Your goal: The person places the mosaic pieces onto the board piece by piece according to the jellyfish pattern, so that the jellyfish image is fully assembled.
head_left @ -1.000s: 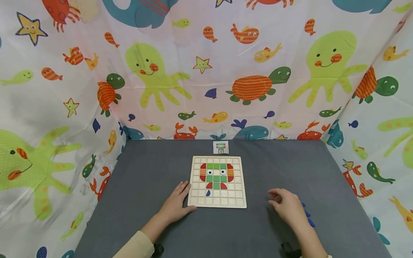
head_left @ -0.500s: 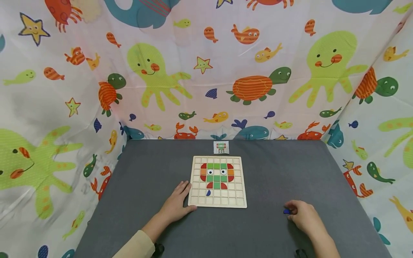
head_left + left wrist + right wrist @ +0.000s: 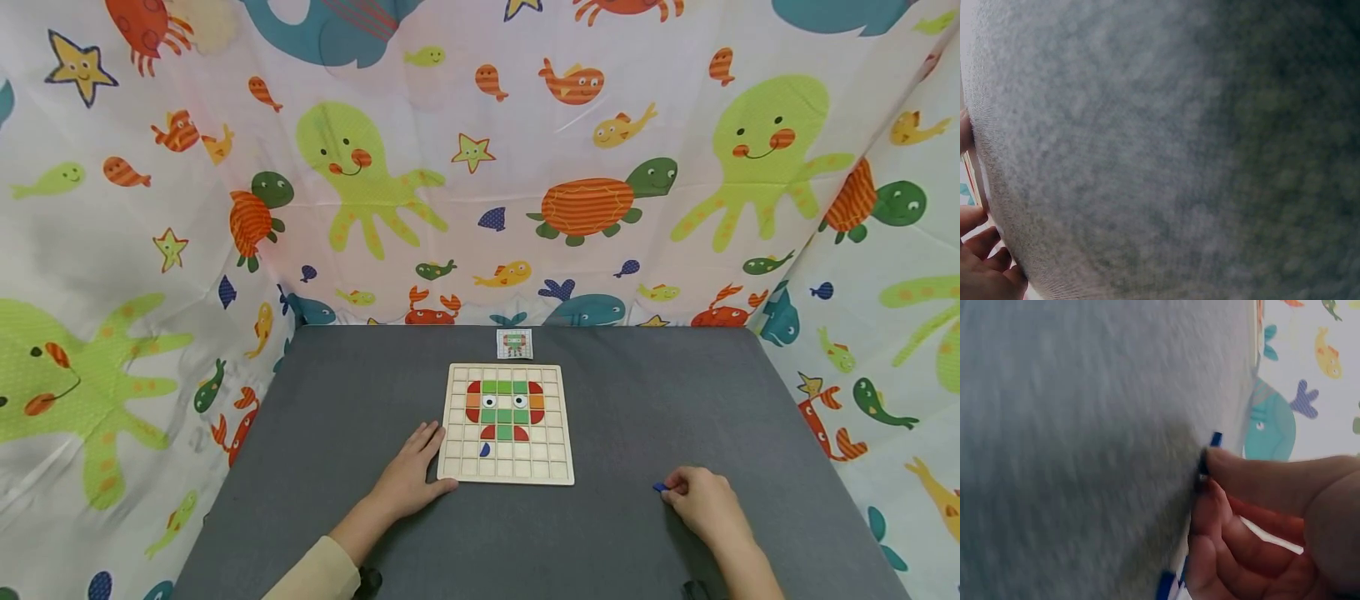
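In the head view, a light wooden grid board [image 3: 552, 460] lies mid-table, with red, green and orange tiles and two eye tiles forming a figure. One blue curved tile [image 3: 484, 450] sits in a lower cell. My left hand [image 3: 411, 475] rests at the board's left edge, fingers extended and thumb by the near corner. To the right of the board, my right hand [image 3: 708, 504] pinches another blue tile [image 3: 659, 487] between thumb and fingers, low over the table. The right wrist view shows this tile's edge [image 3: 1217, 439] poking past the thumb.
A small printed pattern card [image 3: 514, 343] lies behind the board on the grey table [image 3: 360, 392]. More blue tiles [image 3: 1165, 585] show at the bottom of the right wrist view. A curtain with sea animals [image 3: 480, 192] surrounds the table's back and sides.
My right hand moved right and toward the near side, and picked up a blue tile. Since half a second ago the tile has turned in the fingers. My left hand stays put.
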`<action>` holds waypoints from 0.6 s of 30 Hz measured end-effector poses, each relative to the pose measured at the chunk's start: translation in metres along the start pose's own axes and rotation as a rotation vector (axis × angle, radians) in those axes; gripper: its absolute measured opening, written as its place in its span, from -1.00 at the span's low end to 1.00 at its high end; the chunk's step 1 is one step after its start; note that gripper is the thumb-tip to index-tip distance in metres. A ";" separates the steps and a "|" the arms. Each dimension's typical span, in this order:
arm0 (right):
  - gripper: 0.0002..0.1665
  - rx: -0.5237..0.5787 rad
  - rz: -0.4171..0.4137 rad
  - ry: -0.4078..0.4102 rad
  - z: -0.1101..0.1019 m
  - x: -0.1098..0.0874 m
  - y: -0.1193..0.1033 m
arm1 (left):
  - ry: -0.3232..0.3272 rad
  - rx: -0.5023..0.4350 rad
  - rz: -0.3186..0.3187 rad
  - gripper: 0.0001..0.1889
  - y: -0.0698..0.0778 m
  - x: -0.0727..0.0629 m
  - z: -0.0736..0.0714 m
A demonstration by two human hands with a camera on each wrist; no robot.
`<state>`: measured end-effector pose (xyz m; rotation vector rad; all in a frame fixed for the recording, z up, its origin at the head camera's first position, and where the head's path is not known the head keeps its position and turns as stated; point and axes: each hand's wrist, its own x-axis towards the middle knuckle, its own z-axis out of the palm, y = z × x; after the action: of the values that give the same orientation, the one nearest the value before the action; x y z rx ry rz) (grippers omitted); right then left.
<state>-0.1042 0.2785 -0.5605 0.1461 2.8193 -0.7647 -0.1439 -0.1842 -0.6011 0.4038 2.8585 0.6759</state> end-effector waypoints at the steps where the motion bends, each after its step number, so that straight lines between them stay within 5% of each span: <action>1: -0.89 0.002 0.014 0.001 0.001 0.000 -0.001 | -0.001 0.004 0.000 0.01 0.000 0.000 0.000; 5: -0.83 0.008 0.024 -0.013 0.002 0.002 -0.003 | -0.009 0.009 0.002 0.01 -0.001 0.001 0.001; 12: -0.57 0.021 -0.169 -0.046 0.006 0.008 -0.001 | -0.011 0.007 -0.007 0.03 -0.001 -0.001 0.002; 18: -0.86 0.012 -0.184 -0.054 0.015 0.011 -0.006 | -0.006 -0.007 -0.011 0.02 -0.001 -0.001 0.000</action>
<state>-0.1133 0.2662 -0.5726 -0.1316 2.8047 -0.8101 -0.1433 -0.1850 -0.6013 0.3886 2.8500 0.6813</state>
